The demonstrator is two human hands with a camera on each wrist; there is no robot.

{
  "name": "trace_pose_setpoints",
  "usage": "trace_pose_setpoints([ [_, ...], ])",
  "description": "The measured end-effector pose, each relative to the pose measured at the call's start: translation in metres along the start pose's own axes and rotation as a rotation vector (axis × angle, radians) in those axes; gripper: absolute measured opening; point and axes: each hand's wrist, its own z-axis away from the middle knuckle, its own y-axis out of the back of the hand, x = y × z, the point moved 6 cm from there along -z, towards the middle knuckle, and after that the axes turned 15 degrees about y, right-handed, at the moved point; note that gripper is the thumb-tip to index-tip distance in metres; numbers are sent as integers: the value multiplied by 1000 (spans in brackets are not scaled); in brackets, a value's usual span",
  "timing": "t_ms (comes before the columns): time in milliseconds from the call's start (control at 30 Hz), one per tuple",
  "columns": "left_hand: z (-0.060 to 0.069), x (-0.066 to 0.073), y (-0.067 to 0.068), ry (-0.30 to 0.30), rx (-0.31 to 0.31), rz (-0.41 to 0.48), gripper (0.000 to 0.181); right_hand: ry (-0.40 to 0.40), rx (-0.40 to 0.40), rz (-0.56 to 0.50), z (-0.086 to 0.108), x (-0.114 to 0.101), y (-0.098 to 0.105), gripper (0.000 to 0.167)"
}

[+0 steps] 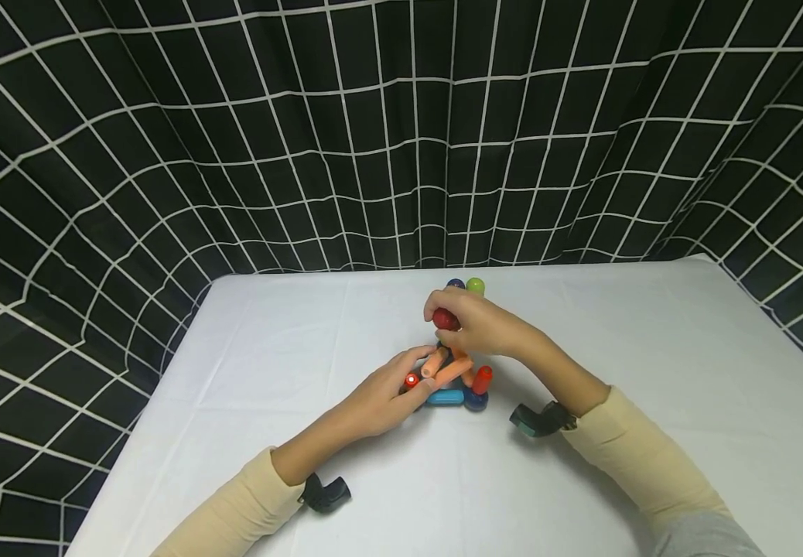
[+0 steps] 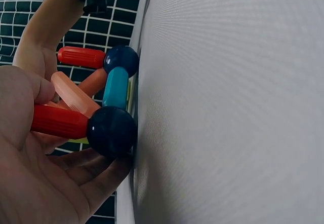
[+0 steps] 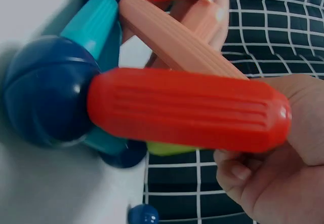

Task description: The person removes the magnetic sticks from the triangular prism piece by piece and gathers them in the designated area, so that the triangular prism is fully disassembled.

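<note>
Right hand point(image 1: 479, 322) with fingers curled round a red ball point(image 1: 445, 318), left hand point(image 1: 382, 397) gripping the rod frame point(image 1: 454, 373), blue rod point(image 1: 446, 398) beside the left thumb, green ball point(image 1: 475, 285) beyond the right fingers, tabletop point(image 1: 290, 340) underneath

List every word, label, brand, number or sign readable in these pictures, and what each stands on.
None are readable in any view.
In the right wrist view, the front red stick shows only ridges, the dark blue ball at its end only a seam.
The black curtain bears only grid lines.
Any marking on the right wrist's black device is too small to read.
</note>
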Motion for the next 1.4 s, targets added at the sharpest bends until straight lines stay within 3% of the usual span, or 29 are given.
trace_pose_setpoints([
  [133,0,-2,0,21,6,-24,53,-3,15,17,-2,0,-4,23],
  [633,0,-4,-1,46,-1,-10,56,-16,136,-92,2,1,3,25],
  [867,1,-2,-1,31,-4,-21,54,-21,180,-75,10,9,8,24],
  [1167,1,-1,-1,-13,-6,-10,50,-95,250,-89,19,18,16,25],
  [1400,2,-4,-1,18,-18,-12,51,-150,278,-88,23,30,22,24],
])
